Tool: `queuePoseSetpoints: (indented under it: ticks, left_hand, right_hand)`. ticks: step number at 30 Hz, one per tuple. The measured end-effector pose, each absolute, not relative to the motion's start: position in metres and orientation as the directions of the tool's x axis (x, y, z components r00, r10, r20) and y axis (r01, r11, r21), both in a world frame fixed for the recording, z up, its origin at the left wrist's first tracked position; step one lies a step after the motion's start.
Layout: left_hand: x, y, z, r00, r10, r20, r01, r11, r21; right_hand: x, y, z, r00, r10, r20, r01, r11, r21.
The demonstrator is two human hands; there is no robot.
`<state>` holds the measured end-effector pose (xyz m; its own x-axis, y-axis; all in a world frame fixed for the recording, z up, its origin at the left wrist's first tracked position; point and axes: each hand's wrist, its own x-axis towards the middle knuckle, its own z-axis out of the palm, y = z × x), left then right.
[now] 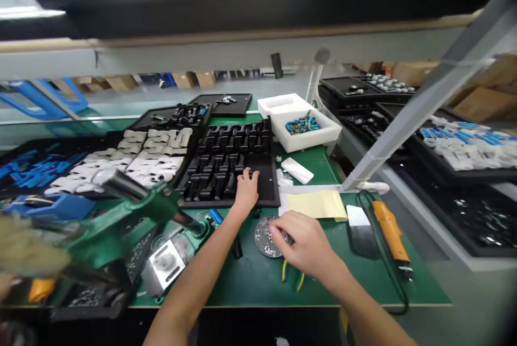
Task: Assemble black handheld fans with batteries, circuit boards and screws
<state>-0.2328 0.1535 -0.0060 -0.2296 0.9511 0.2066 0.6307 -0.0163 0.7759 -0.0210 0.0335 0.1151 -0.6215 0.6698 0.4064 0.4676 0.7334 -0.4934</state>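
Note:
My left hand (247, 191) reaches into a black tray (270, 187) that holds rows of black plastic parts (220, 166). Its fingers are bent around a black part at the end of the front row, mostly hidden by the hand. My right hand (302, 241) is held above a round dish (264, 235) of small shiny metal pieces, its fingers curled together; whatever they hold is hidden. Pliers with yellow handles (300, 281) lie partly under this hand. Between my arms are a blue cylindrical piece (216, 217) and a dark rod-like tool (237, 246).
A green press (141, 211) stands at left, near another person's blurred gloved hand (30, 249). White parts (153, 157) and blue parts (36, 166) fill trays behind it. A white foam box (323, 133), yellow paper (317, 205) and orange electric screwdriver (390, 230) lie right. A shelf (242, 47) hangs overhead.

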Motion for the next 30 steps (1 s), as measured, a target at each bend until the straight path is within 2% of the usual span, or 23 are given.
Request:
queuePoseSetpoints:
  ticks: [2, 4, 6, 8, 11, 13, 15, 17, 20, 25, 28, 30]
  left_hand:
    - [-0.226, 0.151, -0.001, -0.206, 0.949, 0.24, 0.515, -0.103, 0.851]
    - [-0.218, 0.137, 0.009, -0.221, 0.944, 0.245, 0.355, -0.156, 0.922]
    - [-0.208, 0.107, 0.021, -0.243, 0.943, 0.227, 0.167, -0.19, 0.967]
    - [-0.195, 0.062, 0.03, -0.233, 0.95, 0.207, -0.014, -0.216, 0.976]
    - [-0.177, -0.017, 0.031, -0.144, 0.977, 0.155, -0.249, -0.187, 0.95]
    - [-0.169, -0.062, 0.025, -0.094, 0.995, 0.046, -0.498, -0.087, 0.863]
    - [-0.168, -0.093, 0.017, -0.112, 0.993, -0.048, -0.588, -0.027, 0.809]
    - [-0.171, -0.112, 0.007, -0.107, 0.989, -0.102, -0.57, 0.023, 0.821]
    - [-0.182, -0.123, -0.009, -0.04, 0.993, -0.109, -0.515, 0.073, 0.854]
    - [-0.208, -0.13, -0.022, -0.006, 0.999, -0.052, -0.392, 0.045, 0.919]
    - [-0.221, -0.124, -0.018, 0.023, 1.0, 0.015, -0.214, -0.01, 0.977]
    - [-0.228, -0.106, -0.009, 0.034, 0.993, 0.117, 0.034, -0.118, 0.992]
  right_hand:
    - [-0.036, 0.023, 0.081, -0.575, 0.742, 0.344, 0.449, 0.638, -0.625]
    - [-0.044, 0.01, 0.056, -0.439, 0.856, 0.274, 0.386, 0.454, -0.803]
    - [-0.045, -0.004, 0.04, -0.289, 0.937, 0.193, 0.308, 0.282, -0.908]
    - [-0.042, -0.02, 0.029, -0.197, 0.969, 0.148, 0.247, 0.195, -0.949]
    - [-0.036, -0.051, 0.019, -0.247, 0.965, 0.087, 0.132, 0.122, -0.984]
    - [-0.034, -0.074, 0.013, -0.305, 0.951, 0.054, 0.086, 0.084, -0.993]
    - [-0.035, -0.097, 0.007, -0.309, 0.951, 0.014, 0.088, 0.044, -0.995]
    - [-0.036, -0.117, 0.002, -0.31, 0.949, -0.052, 0.068, -0.032, -0.997]
    - [-0.038, -0.135, -0.003, -0.343, 0.931, -0.127, 0.014, -0.131, -0.991]
    - [-0.044, -0.14, -0.004, -0.345, 0.927, -0.147, 0.036, -0.143, -0.989]
    - [-0.039, -0.126, -0.003, -0.268, 0.958, -0.098, 0.047, -0.089, -0.995]
    - [-0.027, -0.107, -0.004, -0.145, 0.989, -0.025, 0.058, -0.016, -0.998]
